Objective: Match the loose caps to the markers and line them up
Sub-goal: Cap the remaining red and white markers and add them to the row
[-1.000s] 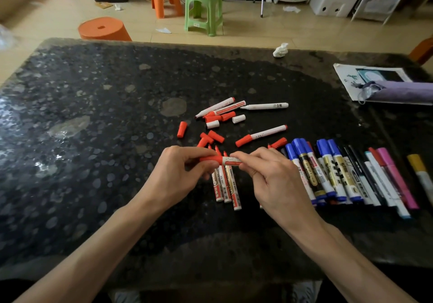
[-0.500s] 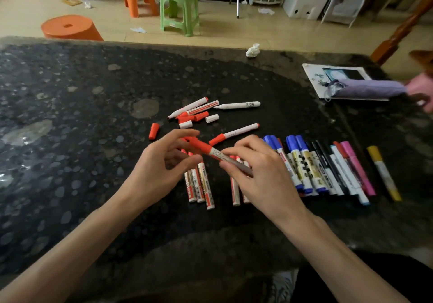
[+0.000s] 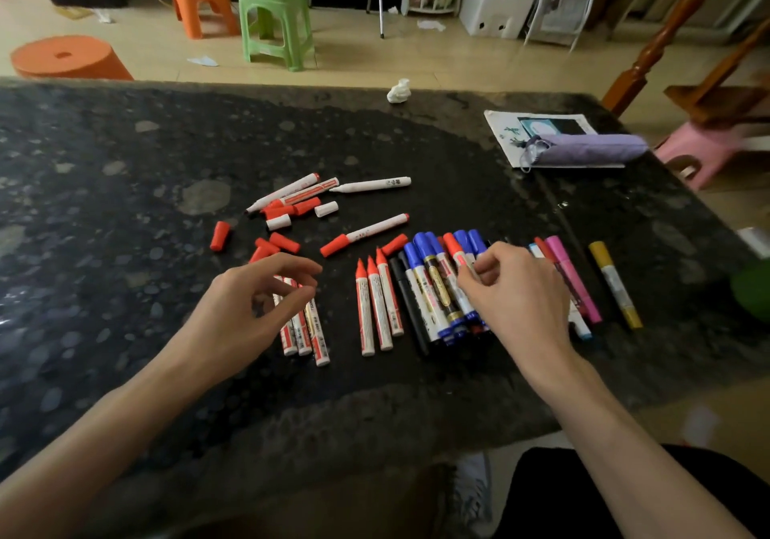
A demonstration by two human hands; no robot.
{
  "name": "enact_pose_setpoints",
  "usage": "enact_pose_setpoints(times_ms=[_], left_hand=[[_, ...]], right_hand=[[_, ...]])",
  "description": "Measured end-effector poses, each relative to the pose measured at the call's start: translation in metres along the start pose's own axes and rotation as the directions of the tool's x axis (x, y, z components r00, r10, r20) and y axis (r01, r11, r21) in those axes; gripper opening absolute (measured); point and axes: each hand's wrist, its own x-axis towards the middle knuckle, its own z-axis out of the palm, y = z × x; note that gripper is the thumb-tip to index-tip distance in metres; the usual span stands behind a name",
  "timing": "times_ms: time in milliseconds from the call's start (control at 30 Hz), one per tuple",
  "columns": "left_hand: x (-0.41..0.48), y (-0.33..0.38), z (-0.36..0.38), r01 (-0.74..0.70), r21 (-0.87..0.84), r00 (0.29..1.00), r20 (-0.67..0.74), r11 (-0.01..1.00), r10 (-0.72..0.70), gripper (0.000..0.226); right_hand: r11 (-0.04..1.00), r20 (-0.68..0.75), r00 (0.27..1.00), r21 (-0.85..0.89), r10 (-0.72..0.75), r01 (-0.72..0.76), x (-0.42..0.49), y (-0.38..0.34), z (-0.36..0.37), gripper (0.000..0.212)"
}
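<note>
The red-capped marker (image 3: 452,246) sat with the blue markers (image 3: 421,252) on the bench (image 3: 125,188). Your right grip (image 3: 516,297) pinched its middle; it looked light, stiff and smooth. Your left grip (image 3: 246,309) was apart, holding nothing.

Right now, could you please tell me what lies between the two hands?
In the head view, three red-capped markers, a black marker and blue-capped markers lie between left hand and right hand.
</note>
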Motion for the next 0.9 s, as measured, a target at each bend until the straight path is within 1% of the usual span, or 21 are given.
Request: enact_pose_setpoints(times_ms=[67,167,233,300,367,467,567,767,833,900], left_hand=[[-0.001,-0.001,0.000,0.005,0.007,1.000,-0.002,1.000,-0.005,0.023],[-0.002,-0.002,-0.002,0.018,0.017,1.000,-0.023,1.000,-0.018,0.022],[0.000,-0.004,-0.004,0.027,0.013,0.999,-0.041,1.000,-0.026,0.021],[0.001,-0.007,-0.006,0.037,0.018,0.998,-0.050,0.999,-0.036,0.021],[0.002,-0.010,-0.009,0.044,0.044,0.998,-0.056,0.998,-0.041,0.020],[0.002,-0.014,-0.013,0.061,0.069,0.995,-0.081,0.996,-0.055,0.019],[0.003,-0.018,-0.018,0.093,0.102,0.992,-0.097,0.990,-0.083,0.017],[0.003,-0.023,-0.025,0.131,0.191,0.990,-0.085,0.973,-0.117,0.017],[0.004,-0.029,-0.026,0.154,0.224,0.984,-0.120,0.962,-0.130,0.017],[0.006,-0.039,-0.028,0.160,0.311,0.977,-0.187,0.937,-0.104,0.019]], right_hand=[[0.997,0.021,1.000,-0.082,0.005,-0.003,0.001,-0.005,0.001,0.021],[0.989,-0.003,1.000,-0.145,-0.014,0.013,0.005,-0.011,0.001,0.022],[0.993,-0.005,0.999,-0.113,-0.046,0.045,0.006,-0.017,0.002,0.019],[0.994,0.028,0.995,-0.043,-0.100,0.102,0.003,-0.029,0.004,0.014],[0.987,0.108,0.981,0.033,-0.160,0.158,-0.003,-0.044,0.009,0.010],[0.973,0.239,0.943,0.075,-0.230,0.218,-0.014,-0.065,0.023,0.014],[0.976,0.308,0.926,0.045,-0.218,0.215,-0.020,-0.079,0.035,0.022],[0.973,0.358,0.925,-0.131,-0.131,0.189,-0.022,-0.097,0.043,0.034],[0.972,0.382,0.916,-0.143,-0.120,0.186,-0.022,-0.101,0.045,0.034],[0.980,0.399,0.910,-0.110,-0.112,0.169,-0.021,-0.102,0.046,0.030]])
